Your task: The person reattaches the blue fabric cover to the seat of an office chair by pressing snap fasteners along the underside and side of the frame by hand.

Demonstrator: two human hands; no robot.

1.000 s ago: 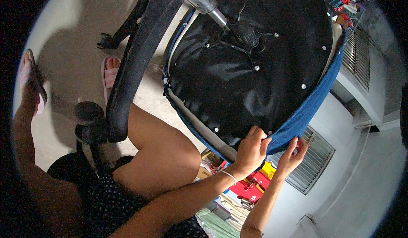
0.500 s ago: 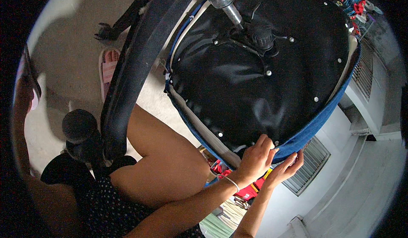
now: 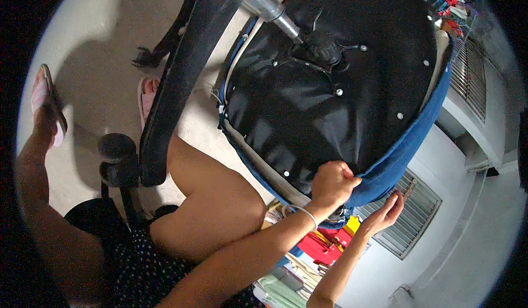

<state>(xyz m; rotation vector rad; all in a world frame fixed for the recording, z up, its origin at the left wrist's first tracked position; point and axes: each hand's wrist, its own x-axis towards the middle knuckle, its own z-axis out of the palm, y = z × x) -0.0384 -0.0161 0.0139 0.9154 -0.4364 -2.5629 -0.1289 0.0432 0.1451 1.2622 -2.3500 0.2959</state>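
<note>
An office chair lies tipped over, the black underside of its seat point(image 3: 308, 121) facing me, dotted with pale studs. A blue fabric cover point(image 3: 385, 170) with a pale inner edge wraps round the seat's rim. My left hand point(image 3: 334, 184), a thin bracelet on its wrist, is closed on the cover's edge at the lower side of the seat, knuckles against the black underside. Just right of it, my right hand point(image 3: 385, 214) has its fingers stretched out and slightly curved beside the cover's outer face. Nothing shows in it; whether the fingertips touch the fabric I cannot tell.
A metal gas-lift post point(image 3: 275, 13) joins the seat to the black chair base leg point(image 3: 181, 82), which ends in a caster point(image 3: 116, 148) close to my legs. Red and yellow items point(image 3: 330, 242) lie beyond my forearms. A barred window point(image 3: 410, 214) is in the white wall.
My left hand has tightened into a fist on the cover's edge. My right hand has moved right and down, away from the left. The seat has shifted slightly left in view.
</note>
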